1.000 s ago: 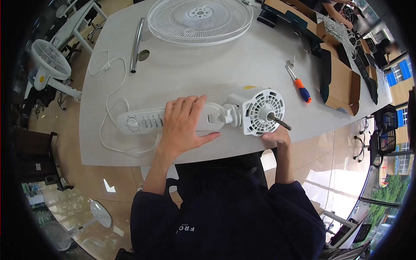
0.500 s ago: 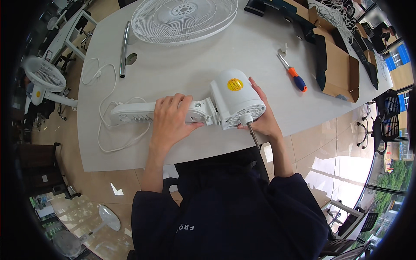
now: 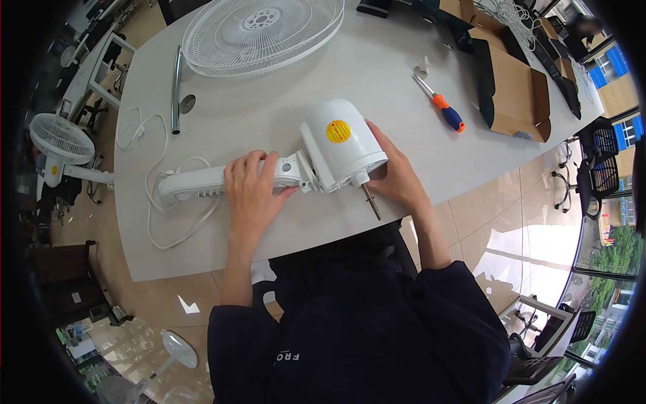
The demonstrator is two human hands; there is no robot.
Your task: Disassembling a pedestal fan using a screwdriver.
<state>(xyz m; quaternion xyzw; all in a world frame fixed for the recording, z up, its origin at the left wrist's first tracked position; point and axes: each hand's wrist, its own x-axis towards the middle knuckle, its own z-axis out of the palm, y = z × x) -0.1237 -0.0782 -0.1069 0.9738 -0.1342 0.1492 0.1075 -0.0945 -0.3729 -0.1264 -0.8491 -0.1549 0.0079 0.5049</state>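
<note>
A white fan motor unit lies on its side near the table's front edge. Its rounded motor housing (image 3: 336, 145) bears a yellow round sticker, and a metal shaft (image 3: 371, 201) points toward me. My left hand (image 3: 252, 183) wraps over the white control neck (image 3: 195, 183), close to the hinge joint. My right hand (image 3: 398, 176) grips the right side of the motor housing, its fingertips partly hidden behind it. From the neck's left end a white power cord (image 3: 161, 145) loops over the table.
A white fan grille (image 3: 262, 34) lies at the back, beside a chrome tube (image 3: 176, 91). To the right are a screwdriver (image 3: 447, 113) with an orange and blue handle, a small white part (image 3: 423, 65) and an open cardboard box (image 3: 517, 94). An assembled fan (image 3: 64, 143) stands off the left side.
The motor housing has tilted back a little, so its vented shaft face shows less. Both hands keep their hold. My view has shifted slightly.
</note>
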